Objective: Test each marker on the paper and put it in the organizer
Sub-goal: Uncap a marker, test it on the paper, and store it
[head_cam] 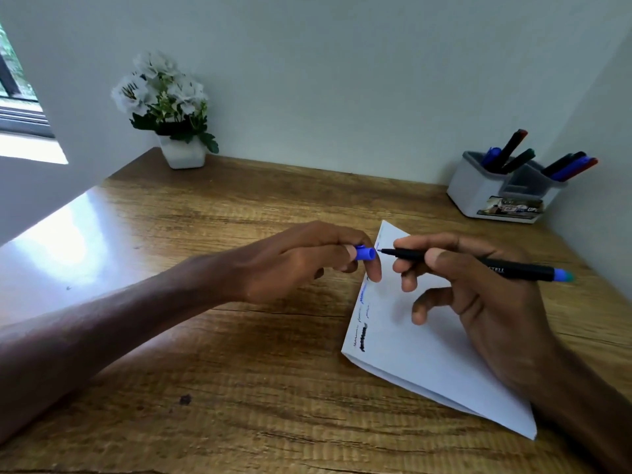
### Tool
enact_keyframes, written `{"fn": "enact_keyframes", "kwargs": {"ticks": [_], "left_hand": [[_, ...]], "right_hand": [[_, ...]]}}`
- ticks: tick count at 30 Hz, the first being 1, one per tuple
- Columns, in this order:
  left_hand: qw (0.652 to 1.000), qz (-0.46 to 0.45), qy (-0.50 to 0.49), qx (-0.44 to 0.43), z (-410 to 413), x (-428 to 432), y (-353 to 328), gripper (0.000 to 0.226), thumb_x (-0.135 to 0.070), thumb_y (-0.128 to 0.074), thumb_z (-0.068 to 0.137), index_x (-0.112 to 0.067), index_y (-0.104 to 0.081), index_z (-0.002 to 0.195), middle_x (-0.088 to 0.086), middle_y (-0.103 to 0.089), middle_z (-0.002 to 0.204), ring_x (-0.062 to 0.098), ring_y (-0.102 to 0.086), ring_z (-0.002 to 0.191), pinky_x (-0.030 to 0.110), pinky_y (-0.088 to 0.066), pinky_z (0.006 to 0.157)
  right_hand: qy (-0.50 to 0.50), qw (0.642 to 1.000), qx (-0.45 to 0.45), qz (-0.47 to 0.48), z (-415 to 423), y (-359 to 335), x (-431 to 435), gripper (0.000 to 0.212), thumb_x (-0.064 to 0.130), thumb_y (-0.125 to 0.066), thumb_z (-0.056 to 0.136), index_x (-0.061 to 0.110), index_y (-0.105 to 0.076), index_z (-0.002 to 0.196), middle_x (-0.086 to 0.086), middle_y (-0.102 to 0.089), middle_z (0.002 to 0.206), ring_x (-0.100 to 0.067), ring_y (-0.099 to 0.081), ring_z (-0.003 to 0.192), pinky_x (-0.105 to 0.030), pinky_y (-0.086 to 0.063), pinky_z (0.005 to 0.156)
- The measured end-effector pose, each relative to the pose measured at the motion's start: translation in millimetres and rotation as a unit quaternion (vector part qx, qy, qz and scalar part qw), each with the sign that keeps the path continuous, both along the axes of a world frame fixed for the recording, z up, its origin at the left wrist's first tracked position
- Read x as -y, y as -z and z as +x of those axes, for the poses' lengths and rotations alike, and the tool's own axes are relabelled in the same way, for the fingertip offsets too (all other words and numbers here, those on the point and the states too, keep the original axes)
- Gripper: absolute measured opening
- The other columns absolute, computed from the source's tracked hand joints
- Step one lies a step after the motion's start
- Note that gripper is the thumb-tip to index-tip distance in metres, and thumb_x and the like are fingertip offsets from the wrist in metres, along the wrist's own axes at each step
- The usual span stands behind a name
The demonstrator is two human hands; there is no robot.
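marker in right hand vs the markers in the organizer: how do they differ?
The marker in the right hand is uncapped, tip bare; the markers in the organizer look capped. It lies near horizontal over the paper; they stand tilted in the organizer. Its blue cap sits in the left hand. Both have dark barrels.

1. Daylight enters from the window [13, 97] at far left; the sill is blown out to white.
2. Strong glare patch on the desk [68, 241] at left washes out the wood grain.
3. The rest is dim and cool; the wall [342, 80] reads grey-green.
4. Soft shadow under the right hand [478, 302] on the paper [410, 354].
5. Wide-angle bending: desk edges and wall corners curve toward the frame borders.
6. Overall soft, compression smear; flowers [160, 90] and the print on the pen [478, 265] are fuzzy.
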State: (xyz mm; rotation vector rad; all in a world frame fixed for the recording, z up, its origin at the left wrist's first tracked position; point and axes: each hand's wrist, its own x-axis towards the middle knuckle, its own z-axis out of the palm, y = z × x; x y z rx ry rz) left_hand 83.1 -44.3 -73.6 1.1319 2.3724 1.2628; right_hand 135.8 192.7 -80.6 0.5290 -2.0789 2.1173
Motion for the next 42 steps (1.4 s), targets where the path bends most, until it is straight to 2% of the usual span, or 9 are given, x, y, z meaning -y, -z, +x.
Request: {"fn": "enact_keyframes", "kwargs": {"ticks": [5, 11, 15, 18, 22, 27, 34, 38, 42], "left_hand": [[1.0, 0.007, 0.004, -0.005, 1.1, -0.7, -0.2, 0.037, -0.021, -0.035, 0.105, -0.018, -0.071, 0.113, 0.019, -0.054, 0.094, 0.034, -0.046, 0.081, 0.042, -0.039, 0.069], [1.0, 0.013, 0.008, -0.023, 5.4, -2.1, -3.0, 0.032, -0.023, -0.037, 0.107, -0.033, -0.068, 0.106, 0.009, -0.056, 0.09, 0.028, -0.048, 0.079, 0.042, -0.04, 0.069], [0.998, -0.009, -0.003, -0.068, 6.5, -4.3, -2.3, 0.028, -0.026, -0.042, 0.109, -0.018, -0.068, 0.118, 0.003, -0.067, 0.097, 0.027, -0.057, 0.086, 0.045, -0.045, 0.073], [0.997, 0.012, -0.016, -0.079, 7.3, -7.6, -3.9, 0.023, -0.02, -0.05, 0.108, -0.014, -0.067, 0.122, 0.0, -0.071, 0.091, 0.022, -0.064, 0.084, 0.048, -0.05, 0.072], [0.995, 0.096, -0.036, -0.015, 4.8, -8.7, -6.8, 0.018, -0.014, -0.059, 0.101, -0.006, -0.067, 0.115, 0.002, -0.078, 0.086, -0.001, -0.065, 0.072, 0.014, -0.044, 0.058], [0.994, 0.108, -0.013, -0.004, 6.2, -12.7, -3.1, 0.016, -0.013, -0.063, 0.098, -0.002, -0.07, 0.107, -0.002, -0.078, 0.087, -0.005, -0.064, 0.075, 0.008, -0.041, 0.057], [0.983, 0.164, 0.013, 0.085, 7.9, -17.0, 5.8, 0.021, -0.021, -0.06, 0.1, -0.004, -0.066, 0.108, 0.003, -0.076, 0.082, 0.013, -0.055, 0.059, 0.03, -0.036, 0.048], [0.979, 0.179, 0.004, 0.097, 4.4, -16.6, 5.1, 0.024, -0.025, -0.061, 0.097, -0.005, -0.067, 0.107, 0.001, -0.074, 0.077, 0.043, -0.041, 0.054, 0.041, -0.031, 0.047], [0.981, 0.178, 0.002, 0.076, 2.1, -14.7, 2.9, 0.016, -0.023, -0.062, 0.097, -0.01, -0.069, 0.102, -0.001, -0.074, 0.074, 0.018, -0.047, 0.052, 0.033, -0.034, 0.048]], "right_hand": [[-0.005, 1.0, -0.012, 0.016, -0.8, 2.3, 0.4, 0.029, 0.006, -0.053, 0.089, 0.002, -0.079, 0.102, -0.023, -0.073, 0.089, -0.034, -0.068, 0.075, -0.036, -0.055, 0.049], [-0.002, 1.0, -0.021, 0.023, 0.7, 0.4, 0.7, 0.027, 0.005, -0.054, 0.09, 0.003, -0.078, 0.102, -0.022, -0.074, 0.089, -0.034, -0.069, 0.074, -0.036, -0.056, 0.048], [0.0, 0.999, -0.025, 0.038, 2.8, -0.3, 3.5, 0.013, 0.004, -0.065, 0.092, -0.004, -0.068, 0.102, -0.023, -0.075, 0.088, -0.034, -0.072, 0.072, -0.037, -0.057, 0.047], [0.017, 0.999, -0.013, 0.024, 3.6, -3.6, 5.3, 0.025, 0.013, -0.065, 0.084, -0.005, -0.06, 0.101, -0.023, -0.077, 0.089, -0.036, -0.075, 0.074, -0.036, -0.058, 0.047], [0.024, 1.0, -0.004, 0.011, 3.0, -8.8, 3.8, 0.026, 0.02, -0.067, 0.082, -0.002, -0.064, 0.094, -0.022, -0.077, 0.089, -0.036, -0.076, 0.074, -0.033, -0.056, 0.047], [0.012, 0.998, -0.04, 0.053, 2.8, -6.0, 5.6, 0.017, 0.012, -0.074, 0.079, 0.004, -0.075, 0.093, -0.017, -0.074, 0.077, -0.027, -0.069, 0.058, -0.032, -0.053, 0.041], [0.025, 0.994, -0.081, 0.071, 1.7, -1.7, 4.6, 0.02, 0.011, -0.079, 0.077, 0.004, -0.079, 0.095, -0.012, -0.071, 0.069, -0.024, -0.062, 0.05, -0.029, -0.047, 0.038], [-0.02, 1.0, -0.005, 0.022, -1.9, -3.7, 2.2, 0.036, 0.036, -0.07, 0.086, 0.007, -0.08, 0.104, -0.016, -0.072, 0.079, -0.023, -0.064, 0.065, -0.031, -0.05, 0.043], [-0.061, 0.996, 0.051, -0.031, -2.9, -7.1, 1.5, 0.044, 0.044, -0.058, 0.096, 0.007, -0.078, 0.109, -0.019, -0.067, 0.074, -0.023, -0.058, 0.059, -0.028, -0.046, 0.042]]}}
